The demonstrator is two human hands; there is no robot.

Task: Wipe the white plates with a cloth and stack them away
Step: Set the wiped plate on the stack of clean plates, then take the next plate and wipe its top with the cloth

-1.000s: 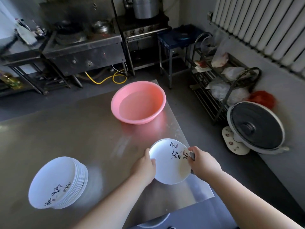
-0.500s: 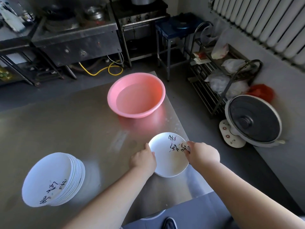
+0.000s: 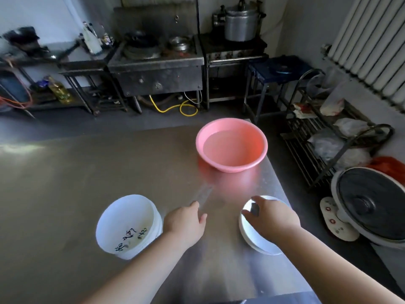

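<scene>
Right now I am looking down on a brushed steel table [image 3: 87,172], its top smooth and faintly streaked. A stack of white plates [image 3: 127,216] is sitting on the near left part, round and glossy, the top one carrying black brush lettering. A single white plate [image 3: 258,238] is lying near the table's right edge, well apart from the stack.

The right hand [image 3: 271,216] is hovering over that plate's far half and covering part of it, its fingers curling round a small dark grey cloth [image 3: 254,208]. The left hand [image 3: 186,222] is hanging over bare steel between the stack and the plate, fingers loose and holding nothing; I cannot tell whether it is touching the table.

Farther along the table a round pink plastic basin [image 3: 230,168] is standing, casting a rosy glow on the metal. Beyond the table I am seeing a grimy steel wok stove [image 3: 157,71], a metal pressure cooker [image 3: 241,23] and a yellow hose [image 3: 175,108]. On the floor to the right a white fan [image 3: 368,205] is lying tilted back beside a dark wire rack [image 3: 306,150] holding plastic bags, under a ribbed white radiator [image 3: 372,44].
</scene>
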